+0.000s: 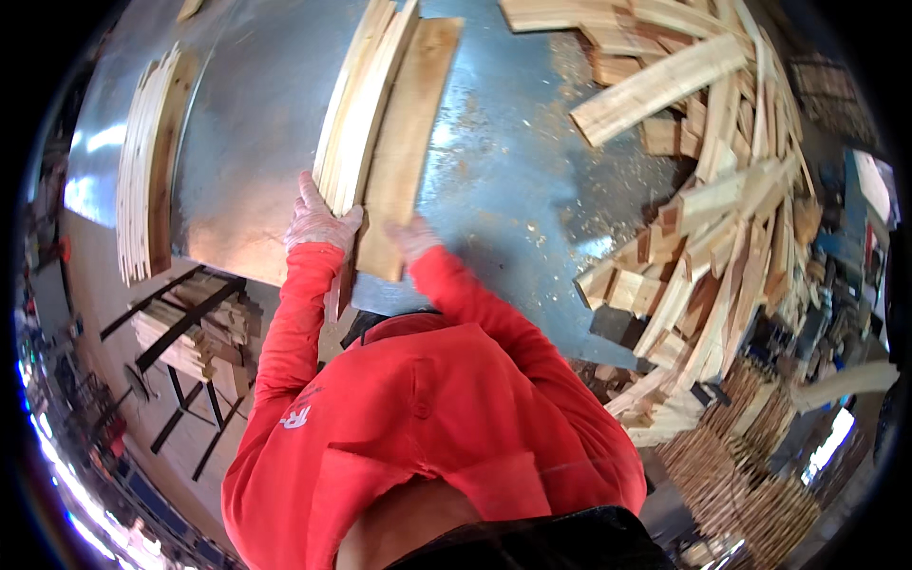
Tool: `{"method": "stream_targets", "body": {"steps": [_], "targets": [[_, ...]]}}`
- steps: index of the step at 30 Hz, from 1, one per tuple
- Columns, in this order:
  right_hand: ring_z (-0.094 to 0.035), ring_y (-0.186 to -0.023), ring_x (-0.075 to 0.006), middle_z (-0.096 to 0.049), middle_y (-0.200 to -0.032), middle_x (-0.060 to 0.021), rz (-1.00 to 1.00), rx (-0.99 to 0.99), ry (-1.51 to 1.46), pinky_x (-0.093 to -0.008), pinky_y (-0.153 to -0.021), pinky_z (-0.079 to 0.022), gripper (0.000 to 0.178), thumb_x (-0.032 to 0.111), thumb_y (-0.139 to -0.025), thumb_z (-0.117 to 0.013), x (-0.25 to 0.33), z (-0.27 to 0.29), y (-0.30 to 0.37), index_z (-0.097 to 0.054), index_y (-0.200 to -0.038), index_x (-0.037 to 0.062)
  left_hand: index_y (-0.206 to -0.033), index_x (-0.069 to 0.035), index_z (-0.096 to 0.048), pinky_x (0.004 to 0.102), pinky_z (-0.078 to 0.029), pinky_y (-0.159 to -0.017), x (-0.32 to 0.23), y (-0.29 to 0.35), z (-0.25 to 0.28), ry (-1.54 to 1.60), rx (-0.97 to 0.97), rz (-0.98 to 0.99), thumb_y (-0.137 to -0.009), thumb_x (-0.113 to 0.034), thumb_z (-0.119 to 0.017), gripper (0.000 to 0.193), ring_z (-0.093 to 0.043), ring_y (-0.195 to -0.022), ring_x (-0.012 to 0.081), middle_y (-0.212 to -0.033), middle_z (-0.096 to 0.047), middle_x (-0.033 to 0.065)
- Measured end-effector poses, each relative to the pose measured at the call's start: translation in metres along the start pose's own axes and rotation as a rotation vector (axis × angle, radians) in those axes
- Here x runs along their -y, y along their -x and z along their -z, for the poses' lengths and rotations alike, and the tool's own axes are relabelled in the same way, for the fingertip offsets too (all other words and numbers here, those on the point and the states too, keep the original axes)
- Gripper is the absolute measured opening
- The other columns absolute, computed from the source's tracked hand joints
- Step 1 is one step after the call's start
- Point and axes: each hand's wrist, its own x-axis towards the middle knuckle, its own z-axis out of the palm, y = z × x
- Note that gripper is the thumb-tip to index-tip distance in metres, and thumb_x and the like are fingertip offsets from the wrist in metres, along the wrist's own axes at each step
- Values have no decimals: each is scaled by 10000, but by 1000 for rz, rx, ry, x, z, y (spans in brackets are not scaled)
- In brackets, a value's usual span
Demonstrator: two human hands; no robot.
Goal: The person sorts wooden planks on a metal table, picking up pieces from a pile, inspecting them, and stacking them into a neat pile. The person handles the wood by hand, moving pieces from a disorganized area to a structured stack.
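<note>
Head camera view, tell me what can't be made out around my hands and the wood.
All in the head view:
Right hand: its fingers are blurred, so their grip is unclear.
Left hand: palm hidden behind the back of the hand.
Board stack: far end cut off by the top edge.
Wood heap: lower pieces hidden under upper ones.

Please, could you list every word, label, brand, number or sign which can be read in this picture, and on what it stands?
White lettering on the red top, at the person's left side: wording not copied here.
Dark print near it: too small to read.
Board stack and flat board: no writing visible.
Background toward the rim: too blurred to tell.
</note>
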Motion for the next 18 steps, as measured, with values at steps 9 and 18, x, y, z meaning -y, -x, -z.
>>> {"method": "stream_targets", "body": {"steps": [9, 18], "targets": [[-587, -1021, -137, -629, -1149, -47, 59, 0, -348, -287, -907, -478, 397, 82, -912, -621, -22, 118, 46, -509, -1290, 34, -1510, -85, -24, 441, -435, -1001, -3, -1, 13, -22, 36, 62, -713, -448, -733, 1127, -516, -1201, 383, -1425, -363, 228], [-574, -1056, -168, -592, -1213, -71, 220, -107, -401, -305, -916, -466, 481, 114, -879, -634, -38, 104, 95, -469, -1321, 24, -1346, 13, -451, 379, -546, -839, 63, -21, 41, 1584, 708, -216, -785, -264, -663, 661, -652, -969, 334, -1115, -638, 222]]}}
